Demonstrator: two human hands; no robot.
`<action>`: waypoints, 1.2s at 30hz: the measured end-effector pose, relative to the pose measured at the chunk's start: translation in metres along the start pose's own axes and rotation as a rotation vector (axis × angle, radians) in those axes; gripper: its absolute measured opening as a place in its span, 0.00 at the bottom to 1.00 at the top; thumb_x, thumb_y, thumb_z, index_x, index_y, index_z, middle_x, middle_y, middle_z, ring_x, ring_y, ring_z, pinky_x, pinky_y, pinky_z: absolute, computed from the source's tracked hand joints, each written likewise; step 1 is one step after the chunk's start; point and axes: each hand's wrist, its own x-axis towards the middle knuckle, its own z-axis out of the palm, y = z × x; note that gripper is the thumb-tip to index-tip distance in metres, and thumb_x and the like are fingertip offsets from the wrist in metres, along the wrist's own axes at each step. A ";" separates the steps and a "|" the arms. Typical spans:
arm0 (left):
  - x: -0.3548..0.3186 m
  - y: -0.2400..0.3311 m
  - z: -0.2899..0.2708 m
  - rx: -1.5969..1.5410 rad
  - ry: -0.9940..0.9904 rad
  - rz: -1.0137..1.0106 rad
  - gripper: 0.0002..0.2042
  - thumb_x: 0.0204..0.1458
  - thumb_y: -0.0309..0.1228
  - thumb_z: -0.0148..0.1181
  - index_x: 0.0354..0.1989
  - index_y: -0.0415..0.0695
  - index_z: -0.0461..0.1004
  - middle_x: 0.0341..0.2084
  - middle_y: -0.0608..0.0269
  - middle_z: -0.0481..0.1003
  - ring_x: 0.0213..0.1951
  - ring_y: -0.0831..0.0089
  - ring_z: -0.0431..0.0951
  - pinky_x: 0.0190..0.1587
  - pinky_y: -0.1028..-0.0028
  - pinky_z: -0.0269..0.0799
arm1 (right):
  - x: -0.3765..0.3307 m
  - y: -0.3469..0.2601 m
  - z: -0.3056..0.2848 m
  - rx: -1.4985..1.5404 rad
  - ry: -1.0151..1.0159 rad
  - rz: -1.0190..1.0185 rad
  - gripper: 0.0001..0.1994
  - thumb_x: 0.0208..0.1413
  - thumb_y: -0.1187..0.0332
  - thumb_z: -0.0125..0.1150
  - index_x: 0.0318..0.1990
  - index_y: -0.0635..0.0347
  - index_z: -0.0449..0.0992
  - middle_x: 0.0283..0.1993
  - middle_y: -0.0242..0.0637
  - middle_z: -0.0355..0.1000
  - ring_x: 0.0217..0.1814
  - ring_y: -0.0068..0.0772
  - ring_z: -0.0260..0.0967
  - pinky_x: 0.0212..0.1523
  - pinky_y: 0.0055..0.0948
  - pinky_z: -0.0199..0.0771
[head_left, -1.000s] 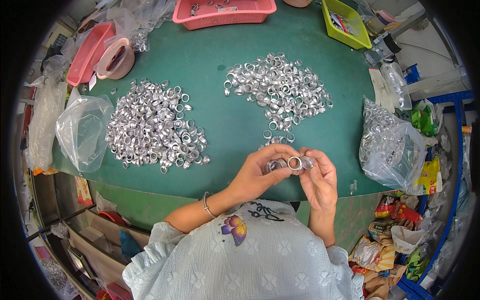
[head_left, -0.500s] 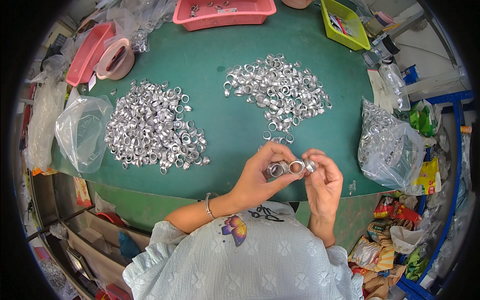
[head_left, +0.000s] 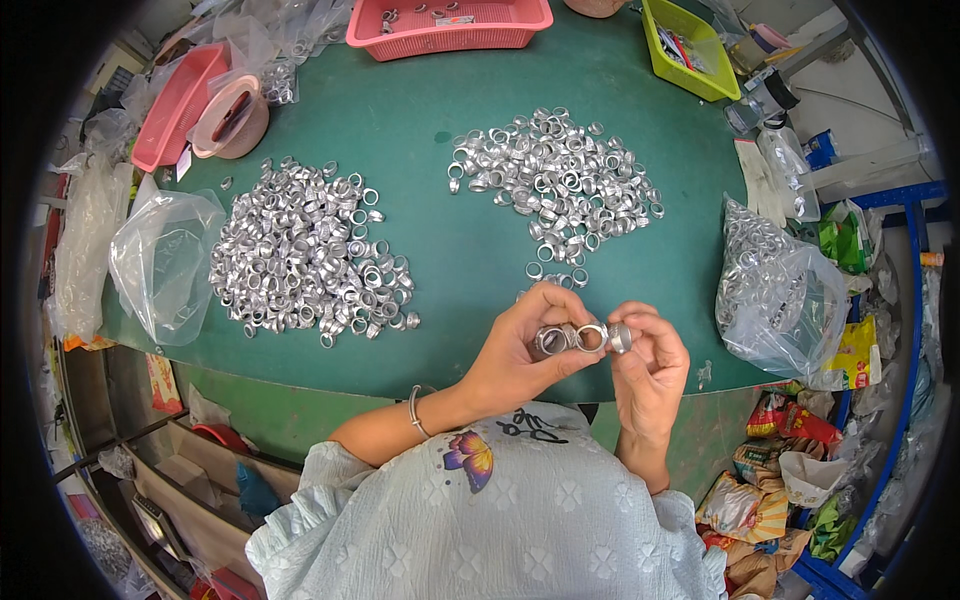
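Containers ring the green table (head_left: 430, 110): a red basket (head_left: 450, 22) at the far edge with a few small parts inside, a yellow-green bin (head_left: 690, 45) at the far right corner holding thin tools, and a pink tray (head_left: 175, 105) at the far left corner beside a round pink tub (head_left: 232, 118). A clear bag (head_left: 775, 295) stuffed with metal rings sits at the right edge; another clear bag (head_left: 160, 265) at the left edge looks nearly empty. Two loose heaps of silver rings lie on the table, the left heap (head_left: 305, 255) and the far heap (head_left: 555, 180).

At the near edge, the left hand (head_left: 520, 345) curls its fingers and thumb around a short row of silver rings (head_left: 578, 338), and the right hand (head_left: 650, 365) pinches the row's right end with its fingertips. Both forearms rise from the lower edge, wrists bent inward. How many rings the row holds is hard to make out, since fingers cover part of it.
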 end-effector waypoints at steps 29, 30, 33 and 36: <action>-0.002 -0.015 -0.031 -0.286 0.151 -0.459 0.10 0.56 0.33 0.45 0.37 0.39 0.68 0.20 0.61 0.68 0.17 0.81 0.63 0.13 0.84 0.54 | 0.012 0.009 -0.006 -0.716 0.176 -0.095 0.18 0.42 0.86 0.57 0.44 0.67 0.71 0.42 0.41 0.71 0.30 0.22 0.66 0.31 0.19 0.67; -0.004 -0.014 -0.036 -0.438 0.183 -0.484 0.11 0.56 0.34 0.45 0.36 0.39 0.68 0.20 0.60 0.68 0.17 0.81 0.63 0.12 0.84 0.54 | 0.017 0.010 -0.022 -0.875 0.194 -0.069 0.17 0.43 0.85 0.57 0.44 0.66 0.71 0.42 0.41 0.71 0.32 0.25 0.67 0.32 0.20 0.67; -0.011 -0.027 -0.053 -0.492 0.120 -0.458 0.12 0.56 0.35 0.41 0.32 0.39 0.68 0.21 0.57 0.68 0.16 0.80 0.62 0.10 0.84 0.52 | 0.026 0.031 -0.055 -1.280 0.050 -0.018 0.16 0.43 0.83 0.56 0.44 0.64 0.72 0.41 0.41 0.69 0.38 0.35 0.65 0.39 0.27 0.68; -0.011 -0.027 -0.048 -0.463 0.223 -0.494 0.10 0.56 0.33 0.46 0.29 0.39 0.70 0.23 0.56 0.70 0.17 0.78 0.65 0.12 0.84 0.55 | 0.032 0.053 -0.053 -1.382 -0.117 -0.074 0.15 0.42 0.81 0.57 0.42 0.63 0.73 0.44 0.40 0.67 0.41 0.40 0.61 0.44 0.33 0.64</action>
